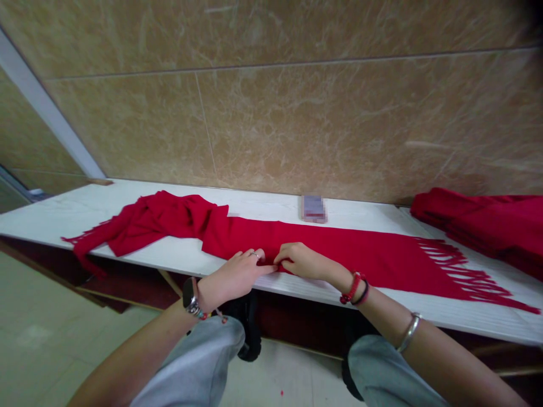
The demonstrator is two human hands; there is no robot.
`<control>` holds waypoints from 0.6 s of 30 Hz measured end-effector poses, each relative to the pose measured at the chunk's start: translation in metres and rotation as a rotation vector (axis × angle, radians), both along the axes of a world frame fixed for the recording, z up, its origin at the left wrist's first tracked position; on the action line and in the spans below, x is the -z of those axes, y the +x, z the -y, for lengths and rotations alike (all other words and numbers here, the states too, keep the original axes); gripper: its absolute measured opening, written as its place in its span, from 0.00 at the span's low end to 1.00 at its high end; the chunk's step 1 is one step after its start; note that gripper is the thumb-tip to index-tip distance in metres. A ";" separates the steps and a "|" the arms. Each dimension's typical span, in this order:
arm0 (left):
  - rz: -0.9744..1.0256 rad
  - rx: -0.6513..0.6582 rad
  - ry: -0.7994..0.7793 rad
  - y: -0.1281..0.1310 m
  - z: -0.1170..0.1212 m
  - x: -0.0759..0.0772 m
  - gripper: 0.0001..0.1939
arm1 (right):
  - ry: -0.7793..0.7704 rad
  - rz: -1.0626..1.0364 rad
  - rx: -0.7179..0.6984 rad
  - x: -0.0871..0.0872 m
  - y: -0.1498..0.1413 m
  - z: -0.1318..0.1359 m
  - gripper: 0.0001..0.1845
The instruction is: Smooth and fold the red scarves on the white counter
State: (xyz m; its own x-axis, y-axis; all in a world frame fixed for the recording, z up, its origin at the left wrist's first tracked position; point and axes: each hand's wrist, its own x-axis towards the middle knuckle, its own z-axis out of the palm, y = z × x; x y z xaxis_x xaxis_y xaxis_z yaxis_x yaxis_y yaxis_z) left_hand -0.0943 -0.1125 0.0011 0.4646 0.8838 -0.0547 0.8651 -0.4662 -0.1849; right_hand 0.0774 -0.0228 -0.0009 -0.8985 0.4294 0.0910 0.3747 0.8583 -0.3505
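Observation:
A red fringed scarf (365, 251) lies lengthwise along a narrow white tabletop (263, 204). Its right half is spread flat with the tassels fanned out, while its left part is bunched up and hangs a little over the front edge. My right hand (303, 261) is closed in a pinch at the scarf's near edge. Just left of it, my left hand (240, 275) is closed on the same edge, one digit stretched toward the right fingertips. The fingertips of both hands nearly meet, and what lies exactly between them is partly hidden.
Folded red cloth (479, 226) is piled at the right end of the table. A small greyish rectangular item (314, 208), blurred out, lies near the tiled wall (318, 124). Below the tabletop are dark shelves (136, 282) and my knees.

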 end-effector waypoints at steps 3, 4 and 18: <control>-0.009 -0.030 0.008 0.000 0.003 -0.001 0.32 | -0.008 -0.015 0.051 0.004 0.000 -0.001 0.19; -0.013 -0.038 0.011 0.001 0.005 -0.001 0.31 | -0.002 -0.011 0.065 0.005 0.001 -0.002 0.20; 0.033 0.038 -0.048 0.006 0.010 -0.002 0.31 | 0.155 -0.012 -0.006 0.015 0.006 -0.024 0.22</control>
